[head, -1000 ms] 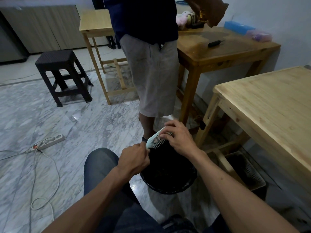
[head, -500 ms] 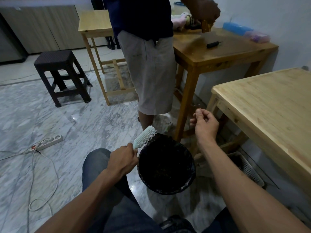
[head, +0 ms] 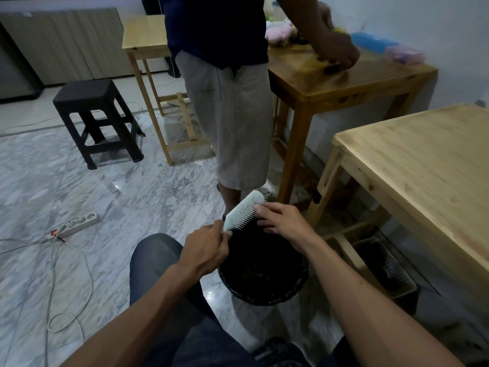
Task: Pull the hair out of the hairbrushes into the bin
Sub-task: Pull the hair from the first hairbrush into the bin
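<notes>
- Seated person's knee [head: 158, 258], dark trousers, lowest in view; both forearms reached forward from it over the floor.
- Bin [head: 264, 295]: black, round, stood on the marble floor [head: 79, 197] between the person's legs and the pale table. Dark clumps lay in its bottom, likely hair, though too dim to be sure.
- Left hand [head: 205, 251]: fingers curled tight round the handle of the hairbrush, held just over the bin's far rim.
- Hairbrush [head: 243, 213]: pale mint paddle type, head tilted up and away, bristles facing right and down toward the bin. Judged light, with a stiff plastic body and springy pins; best held by the handle, as it was, leaving the pin bed free.
- Right hand [head: 281, 219]: fingers fairly straight, tips touching the bristles near the head's far end; whether any strands were pinched could not be told. Hair would be soft and clingy, best taken at the pin roots and drawn off along the pins.
- Pale table [head: 423, 165] at right; slotted basket [head: 391, 271] under its near edge.
- Power strip [head: 82, 221] with cords, left floor.
- Standing person [head: 230, 115] beyond the bin, a hand on the darker table [head: 344, 83].
- Dark stool [head: 98, 120], far left.
</notes>
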`<state>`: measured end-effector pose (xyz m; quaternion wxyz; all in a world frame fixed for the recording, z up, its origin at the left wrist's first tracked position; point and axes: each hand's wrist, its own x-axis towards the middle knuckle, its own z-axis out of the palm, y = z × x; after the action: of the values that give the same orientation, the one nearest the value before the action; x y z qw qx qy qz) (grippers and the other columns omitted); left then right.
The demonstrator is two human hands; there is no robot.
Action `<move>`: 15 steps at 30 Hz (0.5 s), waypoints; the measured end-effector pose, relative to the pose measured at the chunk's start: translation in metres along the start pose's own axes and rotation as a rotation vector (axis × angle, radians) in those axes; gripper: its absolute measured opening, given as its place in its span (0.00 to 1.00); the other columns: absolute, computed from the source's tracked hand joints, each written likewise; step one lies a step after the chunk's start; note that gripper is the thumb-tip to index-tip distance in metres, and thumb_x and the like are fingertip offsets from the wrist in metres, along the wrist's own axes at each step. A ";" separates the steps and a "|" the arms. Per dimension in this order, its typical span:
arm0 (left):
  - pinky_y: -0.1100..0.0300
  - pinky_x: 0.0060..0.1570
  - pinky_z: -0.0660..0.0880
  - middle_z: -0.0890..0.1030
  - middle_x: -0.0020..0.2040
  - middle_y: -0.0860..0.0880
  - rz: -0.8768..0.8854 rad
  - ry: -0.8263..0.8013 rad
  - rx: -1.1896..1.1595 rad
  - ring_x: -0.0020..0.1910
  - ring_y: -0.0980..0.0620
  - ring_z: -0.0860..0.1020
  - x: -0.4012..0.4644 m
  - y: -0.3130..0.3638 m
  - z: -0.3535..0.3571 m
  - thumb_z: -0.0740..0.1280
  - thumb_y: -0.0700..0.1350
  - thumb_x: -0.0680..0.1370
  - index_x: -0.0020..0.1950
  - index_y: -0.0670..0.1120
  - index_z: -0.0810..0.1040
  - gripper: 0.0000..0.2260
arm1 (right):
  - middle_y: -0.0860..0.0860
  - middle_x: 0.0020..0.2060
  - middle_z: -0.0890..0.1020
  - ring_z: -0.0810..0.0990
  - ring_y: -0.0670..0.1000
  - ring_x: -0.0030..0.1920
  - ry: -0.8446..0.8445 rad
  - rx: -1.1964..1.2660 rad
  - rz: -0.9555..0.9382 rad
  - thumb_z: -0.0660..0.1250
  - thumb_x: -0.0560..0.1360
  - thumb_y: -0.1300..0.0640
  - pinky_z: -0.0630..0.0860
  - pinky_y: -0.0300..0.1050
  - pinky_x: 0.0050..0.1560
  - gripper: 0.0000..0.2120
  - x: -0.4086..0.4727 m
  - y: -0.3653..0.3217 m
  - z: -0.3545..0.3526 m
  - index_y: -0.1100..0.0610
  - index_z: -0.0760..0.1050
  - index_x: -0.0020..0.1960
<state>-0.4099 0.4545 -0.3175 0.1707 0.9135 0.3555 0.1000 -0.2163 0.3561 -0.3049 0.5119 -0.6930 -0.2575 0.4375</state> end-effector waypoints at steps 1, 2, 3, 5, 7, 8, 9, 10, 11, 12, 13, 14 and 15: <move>0.53 0.35 0.63 0.73 0.36 0.50 0.007 0.007 -0.005 0.33 0.46 0.71 0.000 0.002 0.001 0.57 0.53 0.82 0.45 0.48 0.65 0.11 | 0.53 0.48 0.87 0.86 0.47 0.44 0.004 0.056 -0.010 0.74 0.76 0.49 0.83 0.39 0.48 0.18 0.000 -0.003 0.003 0.61 0.82 0.59; 0.53 0.35 0.63 0.73 0.36 0.50 0.006 0.015 -0.010 0.34 0.46 0.71 0.000 0.003 0.002 0.57 0.53 0.82 0.45 0.47 0.65 0.11 | 0.54 0.42 0.86 0.84 0.46 0.38 0.030 0.096 -0.010 0.74 0.77 0.52 0.81 0.37 0.42 0.15 0.000 -0.007 0.006 0.65 0.83 0.55; 0.53 0.35 0.63 0.73 0.36 0.50 0.004 0.026 -0.007 0.34 0.47 0.71 0.000 0.004 0.003 0.57 0.53 0.82 0.46 0.47 0.65 0.11 | 0.54 0.38 0.85 0.81 0.45 0.33 0.067 0.108 -0.004 0.74 0.77 0.55 0.80 0.35 0.37 0.13 0.000 -0.009 0.008 0.67 0.83 0.51; 0.53 0.35 0.63 0.73 0.36 0.50 0.010 0.042 0.013 0.33 0.47 0.70 -0.001 0.004 0.004 0.57 0.53 0.82 0.46 0.47 0.65 0.11 | 0.54 0.34 0.83 0.77 0.44 0.30 0.122 0.066 0.002 0.74 0.77 0.57 0.77 0.34 0.33 0.10 0.000 -0.011 0.009 0.65 0.83 0.46; 0.54 0.34 0.63 0.72 0.35 0.51 0.020 0.053 0.021 0.32 0.47 0.70 -0.001 0.003 0.004 0.57 0.53 0.82 0.46 0.47 0.66 0.10 | 0.53 0.33 0.83 0.77 0.45 0.31 0.130 0.040 -0.016 0.74 0.77 0.57 0.76 0.35 0.34 0.08 0.000 -0.009 0.006 0.61 0.84 0.42; 0.54 0.34 0.63 0.71 0.35 0.51 0.022 0.058 0.024 0.32 0.47 0.70 0.000 0.002 0.004 0.57 0.53 0.82 0.47 0.47 0.66 0.10 | 0.52 0.33 0.83 0.77 0.45 0.31 0.132 0.048 -0.031 0.74 0.77 0.57 0.76 0.35 0.35 0.08 0.000 -0.007 0.005 0.60 0.84 0.42; 0.54 0.34 0.63 0.72 0.35 0.50 0.012 0.058 0.038 0.31 0.47 0.69 0.001 0.000 0.004 0.57 0.53 0.82 0.47 0.47 0.66 0.10 | 0.51 0.32 0.83 0.77 0.45 0.31 0.146 0.069 -0.046 0.74 0.77 0.57 0.76 0.36 0.35 0.08 -0.001 -0.007 0.004 0.59 0.85 0.42; 0.53 0.34 0.64 0.72 0.36 0.50 -0.011 0.053 0.060 0.32 0.46 0.70 0.002 -0.003 0.003 0.57 0.53 0.82 0.47 0.47 0.66 0.11 | 0.50 0.31 0.83 0.77 0.44 0.31 0.172 0.101 -0.062 0.73 0.78 0.57 0.75 0.36 0.35 0.08 -0.001 -0.007 0.002 0.59 0.85 0.42; 0.53 0.34 0.64 0.74 0.37 0.48 -0.040 0.043 0.083 0.32 0.45 0.70 0.003 -0.007 0.002 0.57 0.53 0.82 0.46 0.47 0.66 0.11 | 0.49 0.30 0.83 0.76 0.44 0.30 0.204 0.133 -0.076 0.73 0.78 0.57 0.75 0.36 0.35 0.08 -0.001 -0.008 -0.002 0.59 0.85 0.42; 0.53 0.34 0.65 0.76 0.38 0.47 -0.064 0.035 0.104 0.33 0.45 0.71 0.004 -0.012 0.002 0.57 0.53 0.82 0.46 0.47 0.66 0.11 | 0.48 0.29 0.82 0.76 0.44 0.29 0.233 0.154 -0.087 0.72 0.78 0.58 0.75 0.36 0.35 0.08 -0.001 -0.011 -0.005 0.59 0.84 0.41; 0.53 0.34 0.65 0.77 0.39 0.46 -0.079 0.036 0.123 0.33 0.44 0.72 0.003 -0.016 0.001 0.57 0.52 0.82 0.46 0.47 0.66 0.11 | 0.48 0.29 0.82 0.76 0.44 0.29 0.253 0.162 -0.094 0.72 0.78 0.58 0.75 0.37 0.35 0.09 -0.002 -0.014 -0.009 0.59 0.84 0.41; 0.54 0.33 0.65 0.78 0.40 0.45 -0.085 0.041 0.141 0.33 0.44 0.72 0.002 -0.019 0.001 0.57 0.52 0.82 0.47 0.46 0.67 0.11 | 0.48 0.28 0.82 0.75 0.44 0.29 0.265 0.159 -0.096 0.72 0.79 0.58 0.75 0.37 0.35 0.09 -0.003 -0.017 -0.013 0.59 0.84 0.41; 0.54 0.33 0.65 0.79 0.40 0.45 -0.087 0.051 0.154 0.33 0.44 0.72 0.001 -0.021 0.001 0.57 0.52 0.82 0.48 0.45 0.68 0.11 | 0.47 0.28 0.81 0.75 0.44 0.29 0.274 0.149 -0.092 0.71 0.79 0.57 0.75 0.37 0.35 0.10 -0.004 -0.019 -0.017 0.59 0.84 0.41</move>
<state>-0.4221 0.4694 -0.3261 0.0948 0.9047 0.4058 0.0882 -0.2020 0.3514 -0.2846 0.6119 -0.6936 -0.1838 0.3328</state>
